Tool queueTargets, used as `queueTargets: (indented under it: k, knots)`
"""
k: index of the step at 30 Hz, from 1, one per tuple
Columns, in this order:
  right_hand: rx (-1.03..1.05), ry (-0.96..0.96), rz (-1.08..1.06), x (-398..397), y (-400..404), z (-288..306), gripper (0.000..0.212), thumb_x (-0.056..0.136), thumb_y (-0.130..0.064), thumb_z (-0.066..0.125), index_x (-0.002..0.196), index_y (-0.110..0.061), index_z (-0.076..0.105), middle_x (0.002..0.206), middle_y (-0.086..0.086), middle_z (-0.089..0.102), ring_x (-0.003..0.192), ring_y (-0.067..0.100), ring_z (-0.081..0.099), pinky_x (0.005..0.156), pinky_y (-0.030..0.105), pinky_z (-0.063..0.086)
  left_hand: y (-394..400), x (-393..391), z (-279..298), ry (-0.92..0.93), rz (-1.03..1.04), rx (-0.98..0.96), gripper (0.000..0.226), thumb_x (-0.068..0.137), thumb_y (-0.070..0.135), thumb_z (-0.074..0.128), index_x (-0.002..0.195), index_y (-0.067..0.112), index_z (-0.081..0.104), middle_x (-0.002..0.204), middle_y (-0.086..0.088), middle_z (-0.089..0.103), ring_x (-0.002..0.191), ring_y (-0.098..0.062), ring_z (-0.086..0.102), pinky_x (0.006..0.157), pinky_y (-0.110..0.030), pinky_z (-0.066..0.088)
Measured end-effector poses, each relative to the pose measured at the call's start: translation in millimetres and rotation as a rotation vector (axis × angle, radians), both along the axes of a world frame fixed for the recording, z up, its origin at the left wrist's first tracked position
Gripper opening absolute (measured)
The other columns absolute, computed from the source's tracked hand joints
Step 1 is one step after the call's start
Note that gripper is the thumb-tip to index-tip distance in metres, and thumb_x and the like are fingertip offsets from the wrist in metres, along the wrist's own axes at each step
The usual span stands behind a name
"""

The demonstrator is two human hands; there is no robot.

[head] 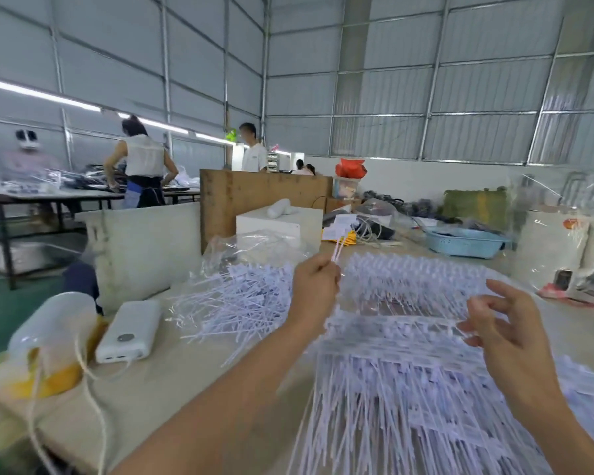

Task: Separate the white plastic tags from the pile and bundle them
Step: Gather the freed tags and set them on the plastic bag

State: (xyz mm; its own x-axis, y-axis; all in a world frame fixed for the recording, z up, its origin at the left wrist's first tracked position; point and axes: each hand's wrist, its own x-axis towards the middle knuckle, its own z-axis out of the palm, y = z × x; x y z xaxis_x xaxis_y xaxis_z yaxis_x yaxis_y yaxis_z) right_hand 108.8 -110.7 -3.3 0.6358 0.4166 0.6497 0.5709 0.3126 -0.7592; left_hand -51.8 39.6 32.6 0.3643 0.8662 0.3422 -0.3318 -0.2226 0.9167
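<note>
Mid-separating: my left hand [314,284] pinches thin white plastic tags [336,250], right hand [504,332] loose w/ nothing held; next, add them to far-left loose heap [240,303].

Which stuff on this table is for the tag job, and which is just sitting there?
For the job:
thin white plastic tags pinched in the left hand
big heap of white plastic tags
right hand, open

Just lying about:
white rectangular power bank
blue plastic basket
clear plastic bag
</note>
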Motion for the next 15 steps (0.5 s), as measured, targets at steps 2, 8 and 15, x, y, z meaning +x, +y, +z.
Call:
queueTargets:
  k: [2,8,15]
  knots:
    - [-0.002,0.0,0.003,1.4,2.6,-1.7,0.043,0.079,-0.041,0.053,0.12,-0.026,0.045,0.095,-0.007,0.058,0.065,0.006,0.063,0.051,0.013,0.049,29.1,-22.1,-12.2,0.128,0.171,0.079,0.037,0.092,-0.004,0.04,0.108,0.015,0.067,0.062,-0.006,0.056,0.045,-0.009,0.039,0.042,-0.017,0.031]
    - [-0.104,-0.03,0.014,0.4,14.0,-14.0,0.029,0.088,-0.018,0.057,0.116,-0.022,0.048,0.091,-0.007,0.057,0.064,0.017,0.064,0.048,0.015,0.048,100.6,-74.1,-41.4,0.777,0.465,0.234,0.022,0.085,-0.007,0.041,0.074,0.001,0.059,0.085,-0.01,0.061,0.094,-0.03,0.059,0.07,-0.026,0.04]
    - [-0.25,-0.035,0.091,-10.4,19.3,-23.6,0.03,0.088,-0.012,0.059,0.114,-0.021,0.049,0.096,0.001,0.054,0.076,0.033,0.063,0.057,0.024,0.047,134.0,-76.2,-41.4,1.116,0.614,0.328,0.025,0.09,-0.004,0.044,0.11,-0.005,0.058,0.116,-0.019,0.061,0.107,-0.028,0.061,0.083,-0.027,0.048]
